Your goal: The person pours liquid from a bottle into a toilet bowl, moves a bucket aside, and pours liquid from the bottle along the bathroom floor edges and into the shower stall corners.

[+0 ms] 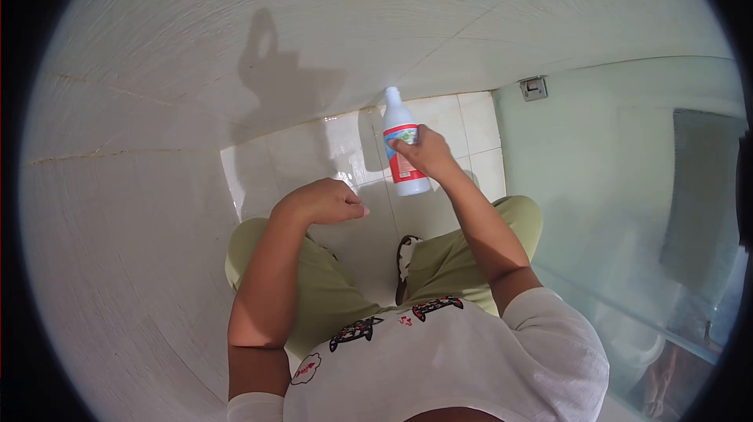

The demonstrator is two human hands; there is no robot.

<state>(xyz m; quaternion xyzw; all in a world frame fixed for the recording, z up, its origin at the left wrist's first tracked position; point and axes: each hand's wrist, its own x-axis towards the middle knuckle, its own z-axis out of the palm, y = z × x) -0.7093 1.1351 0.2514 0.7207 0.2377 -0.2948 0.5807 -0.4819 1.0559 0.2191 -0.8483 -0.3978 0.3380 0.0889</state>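
Note:
My right hand (427, 154) is wrapped round the middle of a white plastic cleaner bottle (406, 184) with a red and blue label. The bottle stands out over the tiled floor, its narrow neck pointing toward the wall and its base toward me. Lower and to the left, my left hand (323, 202) is curled closed above my left knee, apart from the bottle. Its palm is turned away, so whatever may be between the fingers is hidden.
White floor tiles (357, 218), wet and shiny near the wall, lie between my feet. A pale wall (439, 22) rises ahead and on the left. To the right is a greenish glass panel (580, 163) with a metal fitting (533, 89). One patterned slipper (405, 257) shows.

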